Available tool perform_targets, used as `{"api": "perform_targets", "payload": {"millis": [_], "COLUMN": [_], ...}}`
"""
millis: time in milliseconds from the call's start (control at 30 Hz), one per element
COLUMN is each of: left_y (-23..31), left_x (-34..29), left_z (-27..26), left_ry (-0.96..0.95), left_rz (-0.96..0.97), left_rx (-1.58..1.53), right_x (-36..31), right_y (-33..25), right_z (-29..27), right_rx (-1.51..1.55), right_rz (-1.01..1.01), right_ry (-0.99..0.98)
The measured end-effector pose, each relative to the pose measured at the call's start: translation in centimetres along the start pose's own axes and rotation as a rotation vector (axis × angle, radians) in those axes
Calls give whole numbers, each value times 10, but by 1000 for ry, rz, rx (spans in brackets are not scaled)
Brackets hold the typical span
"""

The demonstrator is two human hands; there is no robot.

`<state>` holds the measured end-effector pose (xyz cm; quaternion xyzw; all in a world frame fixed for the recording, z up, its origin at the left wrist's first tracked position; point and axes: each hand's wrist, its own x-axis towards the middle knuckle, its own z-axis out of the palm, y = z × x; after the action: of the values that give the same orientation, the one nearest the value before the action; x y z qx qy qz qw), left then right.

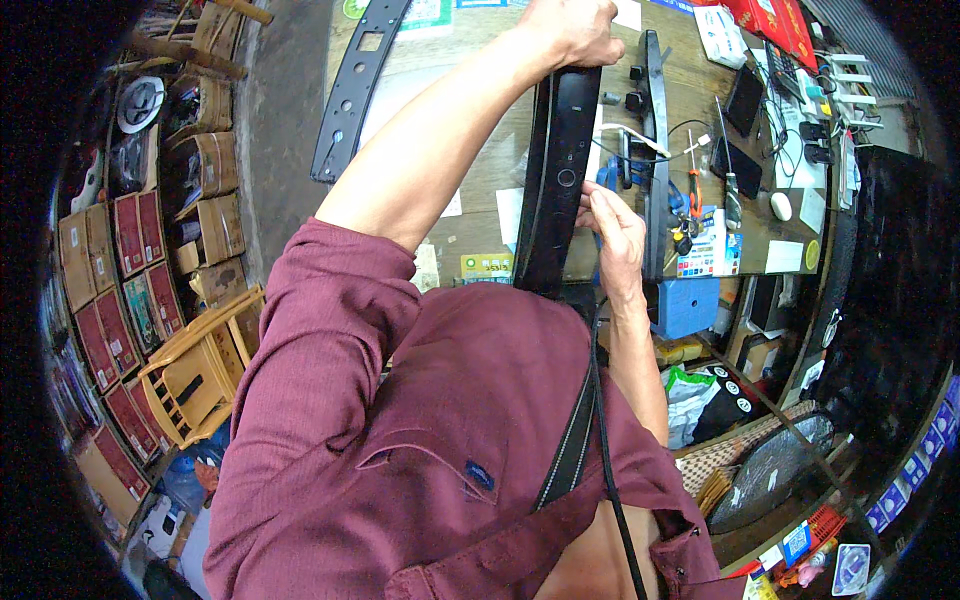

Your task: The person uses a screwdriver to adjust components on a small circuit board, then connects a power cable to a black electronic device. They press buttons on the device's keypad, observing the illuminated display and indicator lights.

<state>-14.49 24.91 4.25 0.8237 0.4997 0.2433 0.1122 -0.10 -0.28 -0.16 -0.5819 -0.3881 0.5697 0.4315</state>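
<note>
A long, slightly curved black panel [566,140] with a ring mark and small symbols on its face stands lengthwise in front of me, its near end close to my shirt. My left hand [582,35] reaches across to its far end and is closed on it; part of the fingers is cut off by the upper picture edge. Along the panel's right edge, my right hand [617,230] has thumb and forefinger drawn together against it, fingertips partly hidden. Right of it lies a narrow black frame piece [656,150] with a white cable [645,140] beside it.
A grey strip with holes [345,110] lies at the table's left. Screwdrivers [694,190], a black phone [742,100], a white mouse [781,206] and cables are on the right. A blue stool [686,308] stands below the table edge; a wooden chair [200,375] and stacked boxes are left.
</note>
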Motion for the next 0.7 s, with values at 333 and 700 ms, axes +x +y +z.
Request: {"api": "perform_targets", "payload": {"millis": [333, 700], "left_y": [1, 2], "left_x": [0, -3], "left_z": [2, -6], "left_ry": [19, 28], "left_rz": [-16, -6], "left_rx": [-16, -34], "right_x": [19, 42], "right_y": [-17, -42], "right_z": [2, 22], "right_rx": [-13, -144], "right_rz": [-1, -73], "right_ry": [-4, 34]}}
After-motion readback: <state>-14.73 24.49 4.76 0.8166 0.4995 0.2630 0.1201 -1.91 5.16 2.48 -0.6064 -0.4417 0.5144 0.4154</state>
